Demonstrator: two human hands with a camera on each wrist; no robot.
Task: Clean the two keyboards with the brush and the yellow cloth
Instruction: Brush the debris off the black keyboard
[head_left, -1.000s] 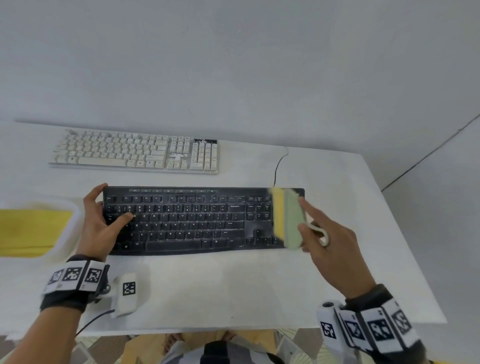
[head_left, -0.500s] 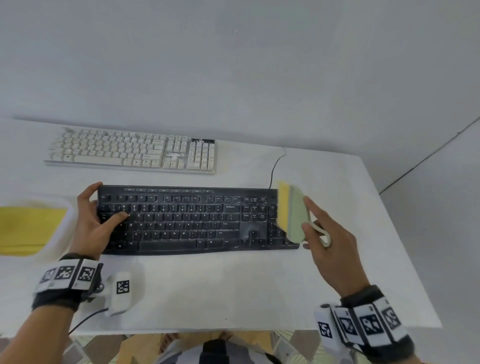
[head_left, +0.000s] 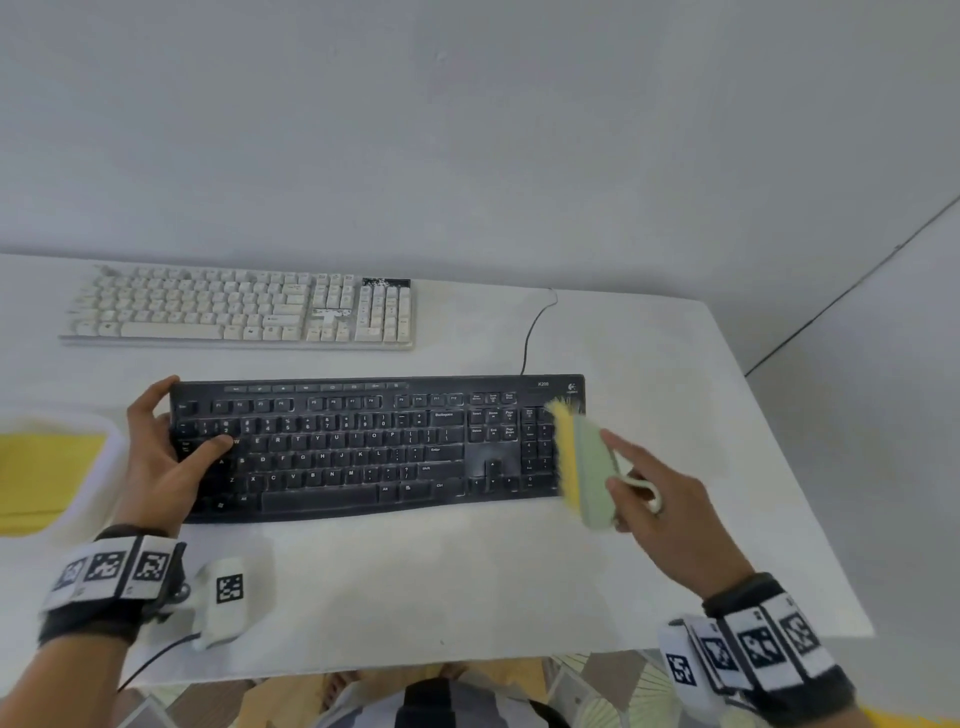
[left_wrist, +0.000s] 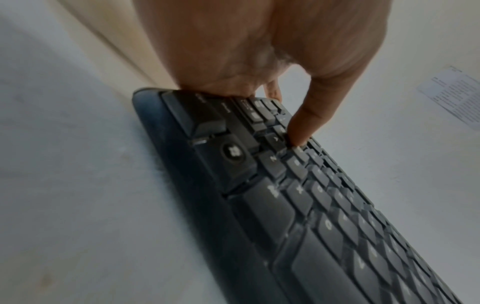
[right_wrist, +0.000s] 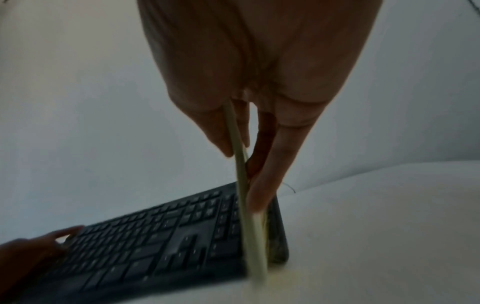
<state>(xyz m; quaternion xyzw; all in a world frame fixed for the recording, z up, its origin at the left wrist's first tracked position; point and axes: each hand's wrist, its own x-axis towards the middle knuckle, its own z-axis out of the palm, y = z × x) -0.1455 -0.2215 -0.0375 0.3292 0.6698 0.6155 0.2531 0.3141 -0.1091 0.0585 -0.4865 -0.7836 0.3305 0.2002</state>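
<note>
The black keyboard lies across the middle of the white table. My left hand grips its left end, thumb on the keys and fingers round the far edge. My right hand holds a pale green brush with yellow bristles, which touch the number pad at the keyboard's right end. The brush stands on edge and reaches past the keyboard's front edge. A white keyboard lies behind, at the back left. The yellow cloth rests in a white tray at the far left.
The tray's rim sits just left of my left hand. A black cable runs from the black keyboard to the wall. A white tagged device hangs by my left wrist. The table's right edge is near the brush.
The brush has slid a little to the right and toward me over the number pad. My left hand keeps its hold on the keyboard's left end.
</note>
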